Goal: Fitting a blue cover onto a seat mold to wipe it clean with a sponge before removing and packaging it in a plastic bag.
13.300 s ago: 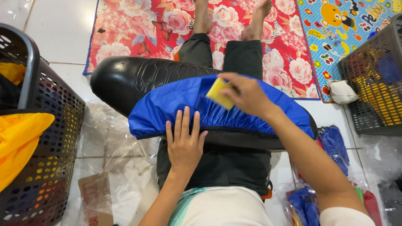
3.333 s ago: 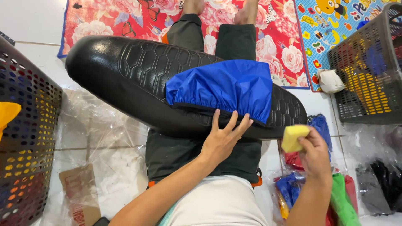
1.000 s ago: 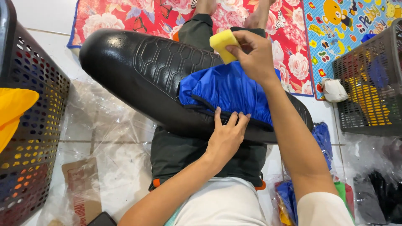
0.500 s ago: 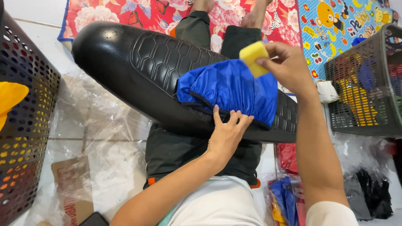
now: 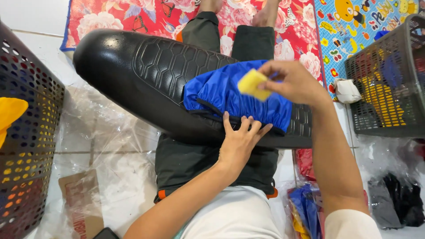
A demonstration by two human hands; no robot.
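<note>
While the left hand [image 5: 239,141] presses spread fingers against the black seat [image 5: 150,84], the right hand [image 5: 294,82] pinches a yellow sponge [image 5: 252,84] above the blue cover [image 5: 234,97]. Dark mesh baskets [image 5: 385,79] flank both sides, with plastic bags [image 5: 106,146] crowding the floor.

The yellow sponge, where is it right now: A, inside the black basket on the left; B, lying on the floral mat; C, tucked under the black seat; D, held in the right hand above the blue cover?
D: the right hand pinches the yellow sponge just above the blue cover.
</note>
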